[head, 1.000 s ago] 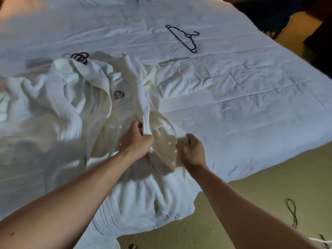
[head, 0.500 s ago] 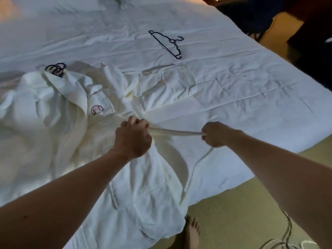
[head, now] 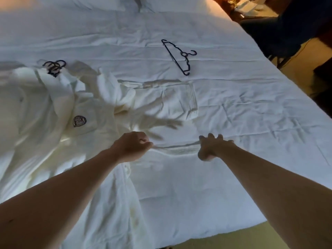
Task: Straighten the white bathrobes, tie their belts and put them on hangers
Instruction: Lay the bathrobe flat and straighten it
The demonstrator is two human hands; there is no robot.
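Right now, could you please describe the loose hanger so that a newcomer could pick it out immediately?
Start with the white bed that fills the view. The black hanger lies flat and alone on the bare sheet, beyond the right hand. Unlike the bunched hooks at the collar of the bathrobe on the left, its whole outline shows and no fabric touches it.

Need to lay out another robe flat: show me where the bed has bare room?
Bare sheet lies right of the loose hanger, out to the bed edge. The left is crowded with bathrobes and a hanger stack; the sleeve fills the middle.
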